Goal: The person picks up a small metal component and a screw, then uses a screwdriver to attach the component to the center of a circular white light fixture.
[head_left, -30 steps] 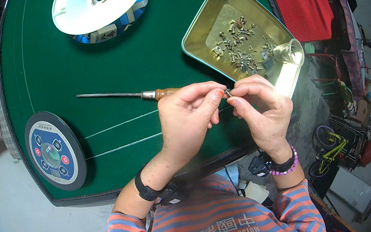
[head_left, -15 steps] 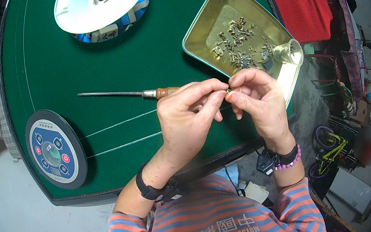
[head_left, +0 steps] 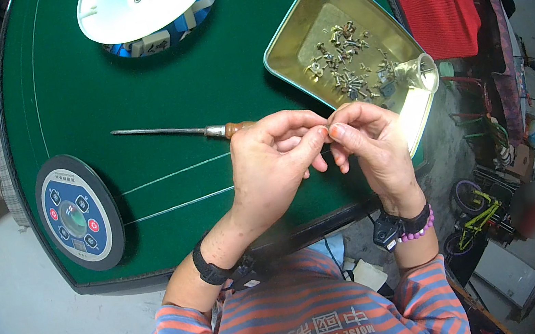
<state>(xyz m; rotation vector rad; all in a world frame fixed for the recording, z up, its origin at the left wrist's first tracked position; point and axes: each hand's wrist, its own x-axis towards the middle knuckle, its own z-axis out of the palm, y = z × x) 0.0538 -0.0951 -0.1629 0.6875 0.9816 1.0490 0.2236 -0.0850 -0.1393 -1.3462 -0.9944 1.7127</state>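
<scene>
Over the near part of the green table (head_left: 153, 94), my left hand (head_left: 267, 167) and my right hand (head_left: 376, 151) meet fingertip to fingertip. Thumb and forefinger are pinched on each side; whatever they hold is tiny and covered by the fingers. Beyond my left hand lies a screwdriver (head_left: 231, 129) with a wooden handle, its long metal shaft pointing left. Part of its handle is behind that hand. Just past my right hand sits a gold-coloured rectangular tin (head_left: 294, 45) with many loose screws (head_left: 352, 84) scattered on its bottom. A small clear cup (head_left: 428, 74) rests tilted at the tin's right corner.
A white round shade (head_left: 121, 19) stands at the far side, with tiles (head_left: 156, 43) in an opening beneath it. A round control panel (head_left: 75, 247) with buttons is at the left. Red cloth (head_left: 433, 4) hangs beyond the right edge; a small bicycle (head_left: 484, 224) is on the floor.
Both hands stay together in nearly the same place. The fingertips have closed in, and a small metallic glint between them no longer shows. The view has shifted slightly.
</scene>
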